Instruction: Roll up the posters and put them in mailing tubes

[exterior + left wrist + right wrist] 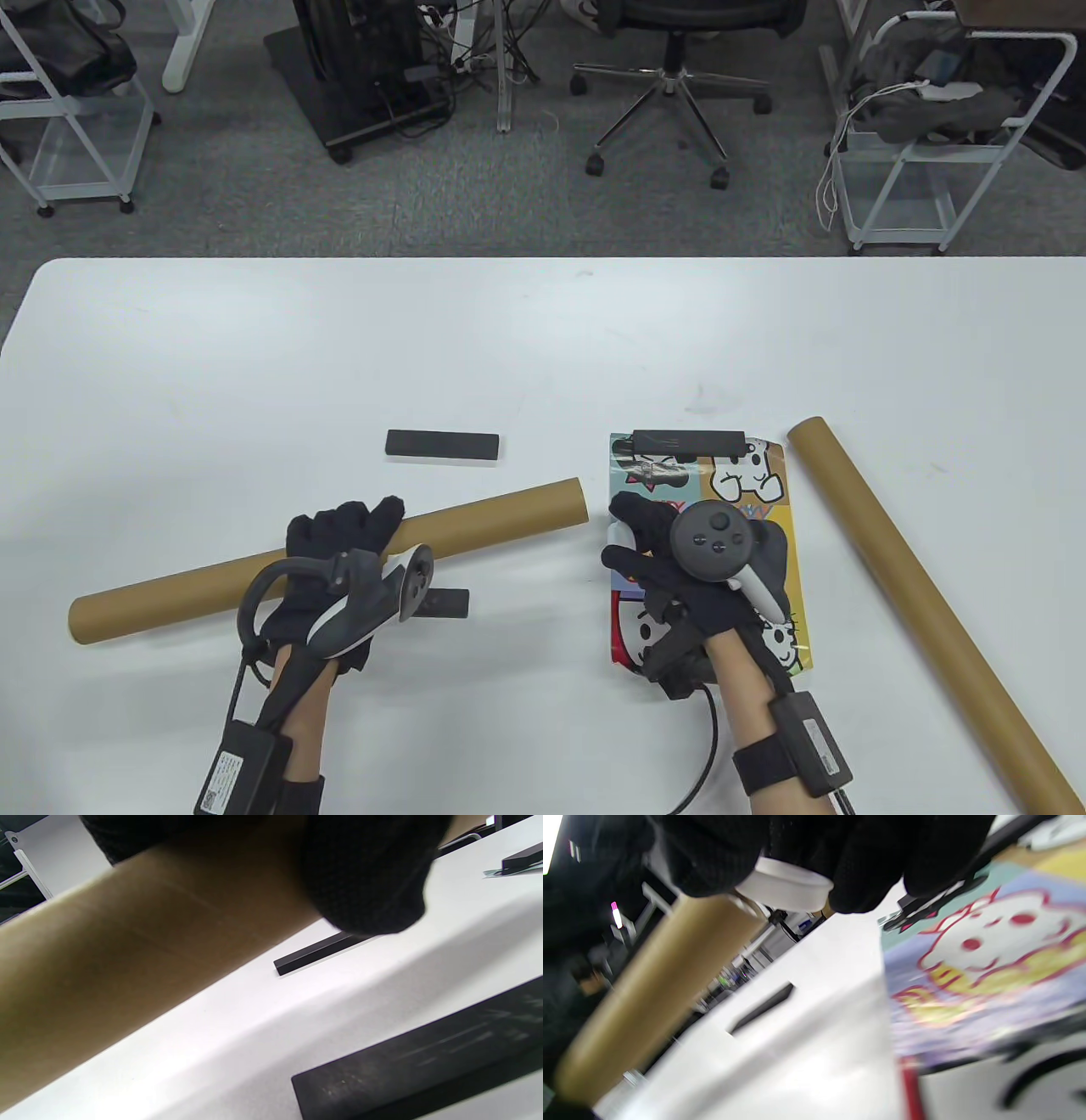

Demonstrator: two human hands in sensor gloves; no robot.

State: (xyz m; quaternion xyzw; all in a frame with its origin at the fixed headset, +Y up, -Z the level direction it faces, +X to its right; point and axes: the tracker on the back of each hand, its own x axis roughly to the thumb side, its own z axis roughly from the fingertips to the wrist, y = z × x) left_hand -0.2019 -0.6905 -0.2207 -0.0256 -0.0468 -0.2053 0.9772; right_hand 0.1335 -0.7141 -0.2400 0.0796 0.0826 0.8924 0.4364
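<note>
My left hand (339, 543) grips a brown cardboard mailing tube (475, 522) that lies slanted across the table's left half. In the left wrist view my fingers (360, 870) wrap over the tube (127, 955). My right hand (632, 531) holds a white end cap (622, 535) just right of the tube's open right end. The cap (785, 885) also shows between my fingers in the right wrist view, beside the tube (649, 984). A colourful cartoon poster (764, 492) lies flat under my right hand. A black bar (689, 441) rests on the poster's far edge.
A second brown tube (916, 594) lies slanted at the right. One black bar (441, 444) lies beyond the first tube and another (445, 603) lies near my left hand. The table (543, 340) is white. Office chairs and carts stand beyond its far edge.
</note>
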